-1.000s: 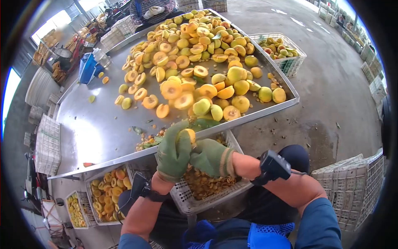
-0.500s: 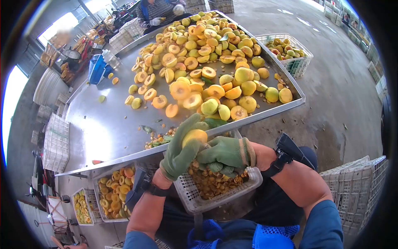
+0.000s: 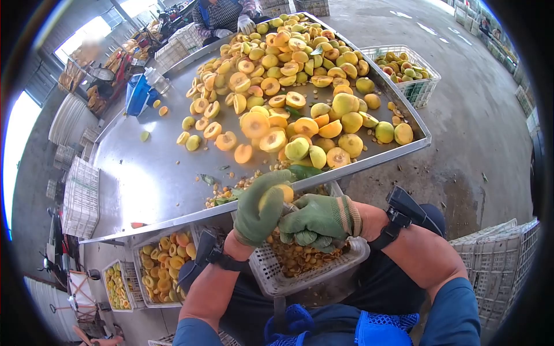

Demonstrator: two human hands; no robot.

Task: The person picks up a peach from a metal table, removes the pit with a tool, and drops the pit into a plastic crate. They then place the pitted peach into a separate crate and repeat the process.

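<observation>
Green gloves cover both hands. My left hand (image 3: 262,207) is wrapped around a yellow peach (image 3: 284,192), which shows only partly between the fingers. Close beside it, my right hand (image 3: 317,218) is closed around a small metal tool (image 3: 289,208); its tip meets the peach and the rest is hidden in the fist. Both hands are above a white plastic basket (image 3: 268,271) holding brown-yellow peach pits and scraps (image 3: 300,259). Just beyond them, the metal table (image 3: 156,190) bears a heap of halved and whole peaches (image 3: 277,75).
Two crates of peach halves (image 3: 164,265) stand at lower left. A crate of fruit (image 3: 404,66) sits right of the table, and stacked crates (image 3: 496,265) are at lower right. A blue container (image 3: 137,97) rests on the table. Across it sits another person with gloved hands (image 3: 246,25).
My left hand has turned over the peach, covering more of it. My right hand stays close beside it. The other person's gloved hands have shifted, and the whole view has moved slightly.
</observation>
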